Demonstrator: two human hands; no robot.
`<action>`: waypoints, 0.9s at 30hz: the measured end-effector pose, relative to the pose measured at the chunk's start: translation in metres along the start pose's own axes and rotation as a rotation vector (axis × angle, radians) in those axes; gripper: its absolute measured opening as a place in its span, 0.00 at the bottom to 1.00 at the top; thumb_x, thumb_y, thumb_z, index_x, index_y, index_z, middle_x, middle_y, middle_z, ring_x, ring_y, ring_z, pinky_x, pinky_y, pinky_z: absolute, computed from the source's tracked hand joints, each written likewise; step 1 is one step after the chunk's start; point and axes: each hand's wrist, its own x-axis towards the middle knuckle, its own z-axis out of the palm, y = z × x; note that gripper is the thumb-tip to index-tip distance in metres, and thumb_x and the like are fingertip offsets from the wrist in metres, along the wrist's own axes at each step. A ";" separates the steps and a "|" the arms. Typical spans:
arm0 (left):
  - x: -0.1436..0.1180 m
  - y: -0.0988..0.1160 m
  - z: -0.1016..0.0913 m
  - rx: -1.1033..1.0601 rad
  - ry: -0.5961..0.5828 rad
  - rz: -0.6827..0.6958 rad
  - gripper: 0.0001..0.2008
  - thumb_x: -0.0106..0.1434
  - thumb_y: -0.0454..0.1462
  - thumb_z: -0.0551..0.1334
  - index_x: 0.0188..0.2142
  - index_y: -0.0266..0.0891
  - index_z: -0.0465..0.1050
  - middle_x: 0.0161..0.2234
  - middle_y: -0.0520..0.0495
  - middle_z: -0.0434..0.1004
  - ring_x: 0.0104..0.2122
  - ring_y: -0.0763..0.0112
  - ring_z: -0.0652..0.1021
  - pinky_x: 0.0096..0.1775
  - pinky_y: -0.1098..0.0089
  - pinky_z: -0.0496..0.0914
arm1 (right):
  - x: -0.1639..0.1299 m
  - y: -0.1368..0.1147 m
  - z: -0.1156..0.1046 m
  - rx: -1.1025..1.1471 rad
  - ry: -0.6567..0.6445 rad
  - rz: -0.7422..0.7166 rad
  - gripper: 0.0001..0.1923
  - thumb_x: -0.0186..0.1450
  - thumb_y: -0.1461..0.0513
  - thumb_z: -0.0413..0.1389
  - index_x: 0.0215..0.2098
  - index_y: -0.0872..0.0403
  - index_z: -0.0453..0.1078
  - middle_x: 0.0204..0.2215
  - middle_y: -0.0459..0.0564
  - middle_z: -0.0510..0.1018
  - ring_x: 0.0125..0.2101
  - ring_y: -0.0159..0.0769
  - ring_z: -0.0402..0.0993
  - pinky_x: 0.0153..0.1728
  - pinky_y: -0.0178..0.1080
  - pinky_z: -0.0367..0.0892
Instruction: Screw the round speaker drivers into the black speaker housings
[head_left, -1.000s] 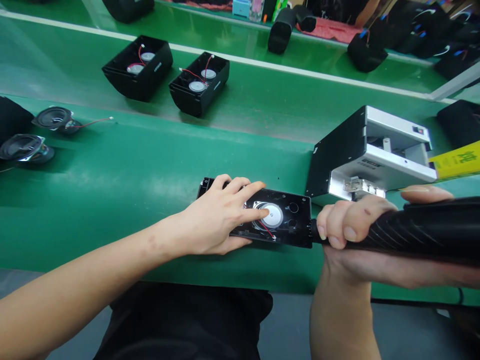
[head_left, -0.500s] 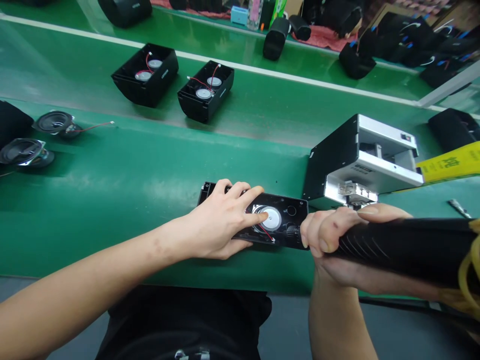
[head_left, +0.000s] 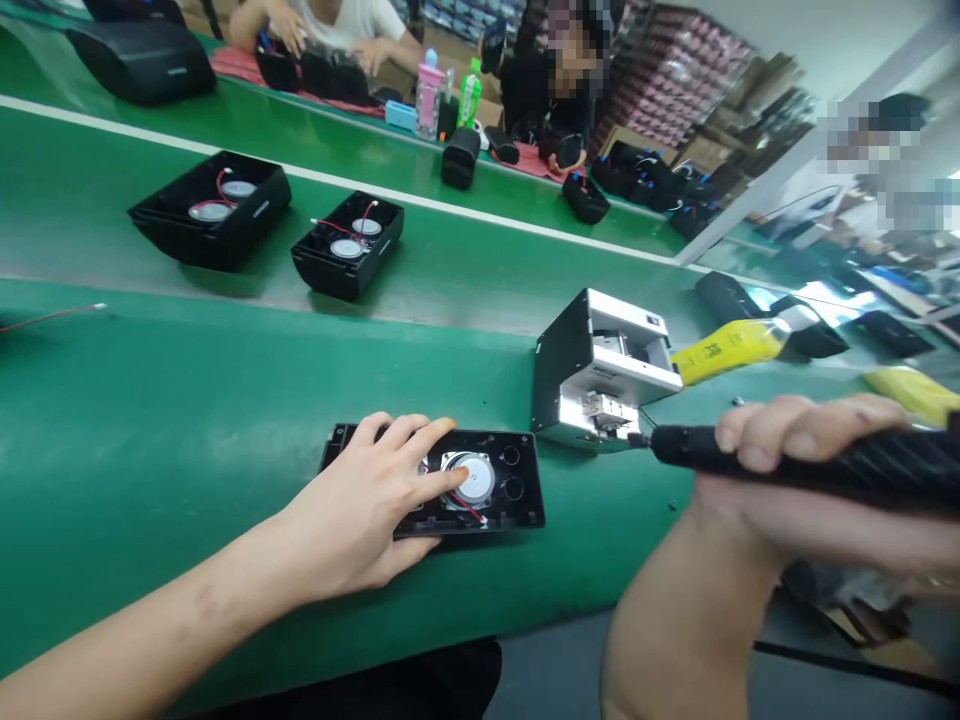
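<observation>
My left hand (head_left: 390,500) lies over a black speaker panel (head_left: 521,490) flat on the green bench. Its thumb is at the near edge, the other fingers reach across the top, and a fingertip touches a round speaker driver (head_left: 475,480). A short red wire hangs from that driver. My hand hides the panel's left part. In my right hand (head_left: 802,440), closed around its body, is a black electric screwdriver (head_left: 686,445), held nearly level. The screwdriver's tip is at the front of a black and silver screw feeder (head_left: 574,375); whether it carries a screw, I cannot make out.
Two black speaker housings (head_left: 262,215) with drivers and red wires stand on the belt beyond. A yellow bottle (head_left: 727,350) lies behind the feeder. Across the line, co-workers sit by several black speakers and a green bottle (head_left: 469,97).
My right hand has moved the screwdriver away from the panel to the feeder's front. My left hand stays on the panel. The view has shifted up and right.
</observation>
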 end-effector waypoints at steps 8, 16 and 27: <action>-0.001 -0.003 0.006 -0.013 0.039 0.007 0.27 0.64 0.44 0.70 0.63 0.54 0.74 0.71 0.39 0.65 0.63 0.42 0.71 0.58 0.41 0.65 | 0.041 0.041 0.007 -0.433 0.056 -0.356 0.36 0.66 0.31 0.51 0.44 0.51 0.74 0.14 0.37 0.64 0.10 0.32 0.57 0.09 0.35 0.54; 0.000 -0.002 0.004 -0.013 0.024 -0.009 0.27 0.63 0.44 0.71 0.62 0.55 0.75 0.71 0.40 0.65 0.64 0.42 0.71 0.59 0.41 0.65 | 0.032 0.038 0.000 -0.402 0.033 -0.320 0.37 0.64 0.30 0.52 0.47 0.51 0.74 0.14 0.37 0.66 0.09 0.31 0.56 0.08 0.33 0.53; -0.003 -0.002 -0.002 -0.009 -0.032 -0.007 0.31 0.63 0.46 0.71 0.65 0.52 0.73 0.75 0.38 0.59 0.69 0.39 0.66 0.62 0.38 0.64 | 0.013 0.027 0.001 -0.457 -0.008 -0.368 0.35 0.66 0.32 0.51 0.50 0.50 0.77 0.15 0.37 0.68 0.09 0.31 0.55 0.08 0.34 0.55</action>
